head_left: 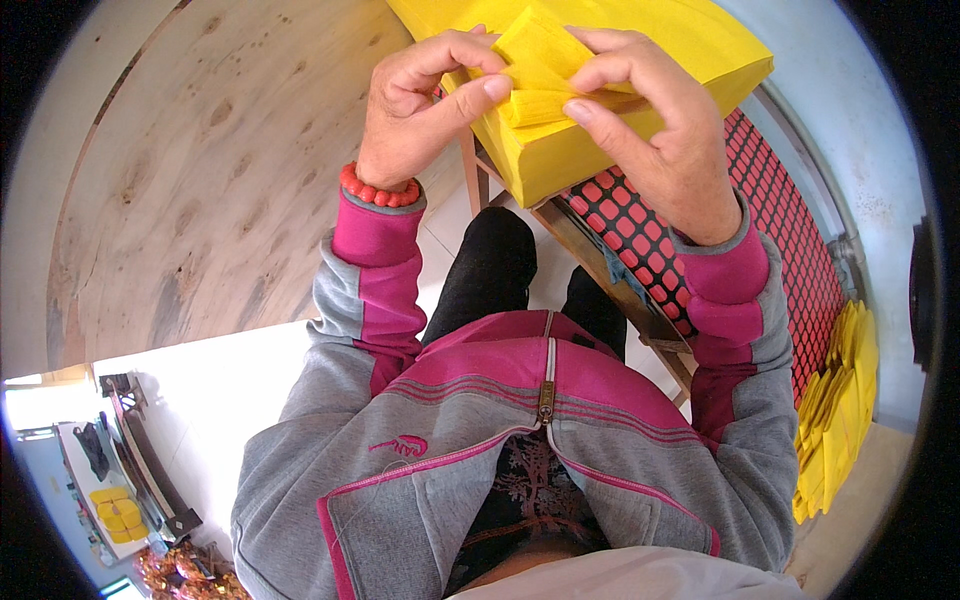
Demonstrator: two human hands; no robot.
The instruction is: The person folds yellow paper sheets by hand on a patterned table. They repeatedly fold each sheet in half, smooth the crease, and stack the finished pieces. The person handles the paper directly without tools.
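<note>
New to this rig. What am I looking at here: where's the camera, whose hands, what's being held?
There is no robot here: a person works with two bare hands. The single picture comes from a wide fisheye camera worn on the person's head, looking down, so the grey and pink jacket sleeves come up from the lower edge and straight lines bend near the rim.

The left hand, with a red bead bracelet at the wrist, and the right hand together pinch a folded yellow paper sheet. Under it lies a thick stack of yellow paper on a wooden frame with a red grid mat. More yellow folded pieces are piled at the right, and a large round wooden board fills the left.
</note>
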